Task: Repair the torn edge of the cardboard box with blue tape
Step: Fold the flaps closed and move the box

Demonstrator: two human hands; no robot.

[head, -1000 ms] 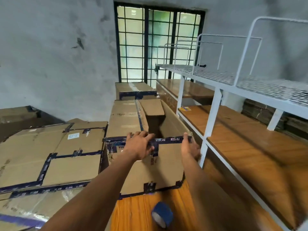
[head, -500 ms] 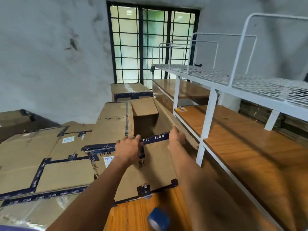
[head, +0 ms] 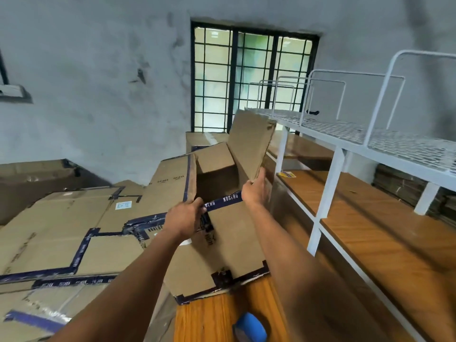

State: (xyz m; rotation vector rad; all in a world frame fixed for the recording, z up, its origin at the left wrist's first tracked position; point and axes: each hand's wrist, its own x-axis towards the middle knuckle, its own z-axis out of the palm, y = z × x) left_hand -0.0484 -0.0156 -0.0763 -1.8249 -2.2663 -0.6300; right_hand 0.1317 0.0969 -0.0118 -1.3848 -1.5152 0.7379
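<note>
A tall cardboard box point(head: 229, 248) stands open-topped on the wooden surface, its near rim and bottom edges bound with dark blue printed tape. My left hand point(head: 183, 219) grips the near top rim at its left corner, fingers curled over the edge. My right hand point(head: 255, 191) holds the lower end of the box's right flap point(head: 250, 146), which stands raised and tilted toward the shelf. A roll of blue tape point(head: 250, 327) lies on the wood below the box, near the bottom of the view.
Taped cardboard boxes point(head: 74, 230) are stacked to the left and behind. A white metal bunk frame point(head: 328, 174) with wooden boards point(head: 385, 238) runs along the right. A barred window point(head: 246, 77) sits in the grey wall behind.
The box's right flap has swung up from lying low to standing high. My right hand moved up from the box's rim to the flap. My left hand stayed on the rim.
</note>
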